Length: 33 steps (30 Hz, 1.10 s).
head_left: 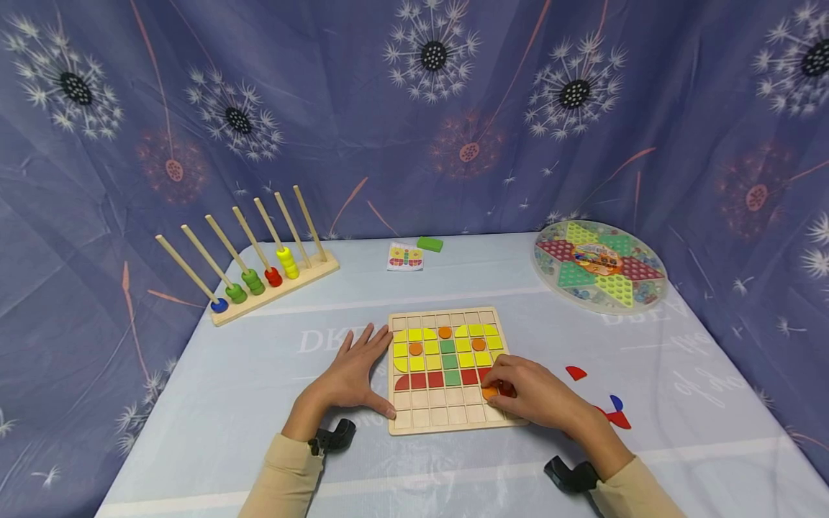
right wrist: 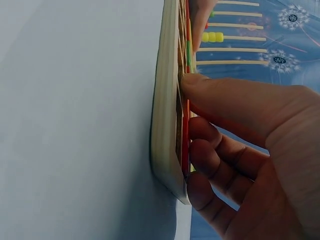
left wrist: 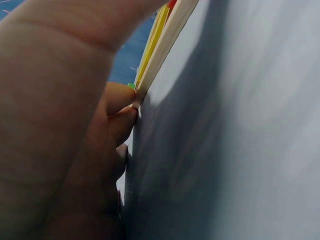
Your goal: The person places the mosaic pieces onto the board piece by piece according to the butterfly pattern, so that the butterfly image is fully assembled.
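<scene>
A wooden grid board [head_left: 440, 416] lies on the table, its upper rows filled with yellow, red, green and orange flat pieces in a butterfly-like pattern. Fingers spread, my left hand [head_left: 352, 367] rests along the board's left edge, the thumb near the lower corner. Over the lower right of the grid, my right hand [head_left: 537, 392] pinches an orange round piece [head_left: 488, 393] between thumb and forefinger, just below the red row. In the right wrist view the right hand's fingertips touch the board's edge [right wrist: 165, 125]; the orange piece is hidden there.
Loose red pieces [head_left: 575, 373] and a blue piece [head_left: 616, 402] lie right of the board. Farther back are a picture card [head_left: 405, 259], a green block [head_left: 430, 244], a peg rack [head_left: 306, 278] with coloured beads, and a round star-patterned game board [head_left: 599, 267].
</scene>
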Tool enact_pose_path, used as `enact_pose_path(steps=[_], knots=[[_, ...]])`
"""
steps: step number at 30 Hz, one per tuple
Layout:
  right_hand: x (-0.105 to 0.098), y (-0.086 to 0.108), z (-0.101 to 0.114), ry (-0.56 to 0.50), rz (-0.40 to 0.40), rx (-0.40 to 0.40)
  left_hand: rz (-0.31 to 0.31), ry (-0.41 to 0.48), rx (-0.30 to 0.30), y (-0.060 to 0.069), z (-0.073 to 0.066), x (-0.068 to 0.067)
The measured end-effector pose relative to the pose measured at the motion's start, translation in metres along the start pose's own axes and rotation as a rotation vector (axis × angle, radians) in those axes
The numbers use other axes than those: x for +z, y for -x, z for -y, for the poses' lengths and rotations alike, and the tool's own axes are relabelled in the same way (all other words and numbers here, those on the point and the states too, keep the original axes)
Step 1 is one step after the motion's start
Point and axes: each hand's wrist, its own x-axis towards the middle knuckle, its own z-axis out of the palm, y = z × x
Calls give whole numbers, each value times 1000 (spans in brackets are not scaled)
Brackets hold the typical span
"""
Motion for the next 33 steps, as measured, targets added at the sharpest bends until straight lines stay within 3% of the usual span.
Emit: enact_pose_path(steps=[5,10,22,27,33], knots=[[-3,3,-3,-42,-9,27,-1,0,2,1,0,0],[-15,13,-15,-80,-71,58,1,-10,7,0,1,1],[-40,48,-66,-10,-184,200,1,4,8,0,0,1],[-47,63,-82,26,-191,252,0,5,6,0,0,1],[-51,70,-90,28,-135,315,0,5,1,1,-1,-1]])
